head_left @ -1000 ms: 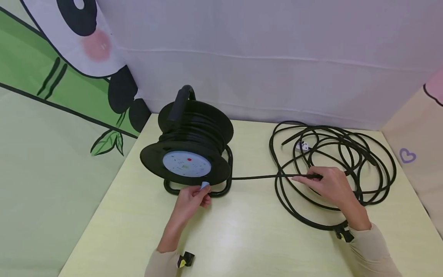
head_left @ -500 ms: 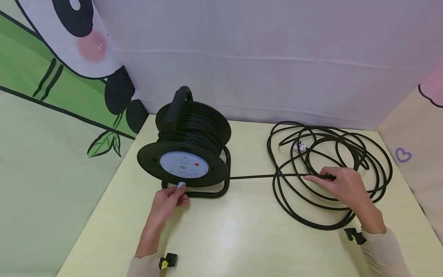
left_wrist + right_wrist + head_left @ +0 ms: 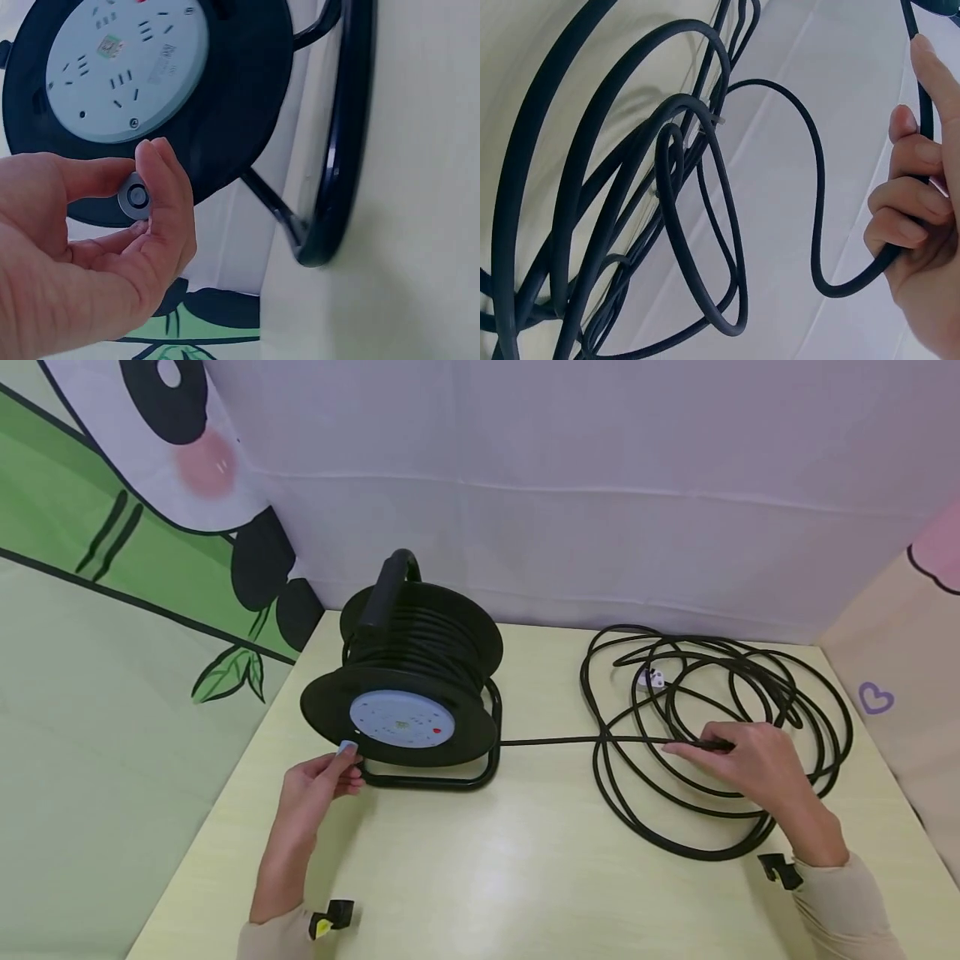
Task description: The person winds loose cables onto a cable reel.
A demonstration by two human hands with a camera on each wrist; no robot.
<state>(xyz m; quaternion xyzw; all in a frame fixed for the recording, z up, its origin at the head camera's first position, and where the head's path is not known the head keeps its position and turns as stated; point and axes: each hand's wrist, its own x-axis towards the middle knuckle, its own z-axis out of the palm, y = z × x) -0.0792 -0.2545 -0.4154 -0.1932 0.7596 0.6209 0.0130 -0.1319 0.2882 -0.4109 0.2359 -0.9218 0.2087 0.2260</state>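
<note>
A black cable reel with a pale socket disc on its front stands at the left of the table. My left hand pinches the small grey knob at the lower left edge of the front flange, between thumb and fingers. Taut black cable runs from the reel to my right hand, which grips it with curled fingers over the loose coil. In the right wrist view the cable passes through the fingers and hangs below them in a loop. Part of the knob is hidden by the fingertips.
Loose loops of cable spread over the right side of the table, with a white plug among them. The reel rests on a black tube stand and has a handle on top. A pale cloth hangs behind the table.
My left hand has carried the knob left along the bottom of the reel, and the socket disc has turned clockwise. My right hand has shifted a little to the right, still holding the cable.
</note>
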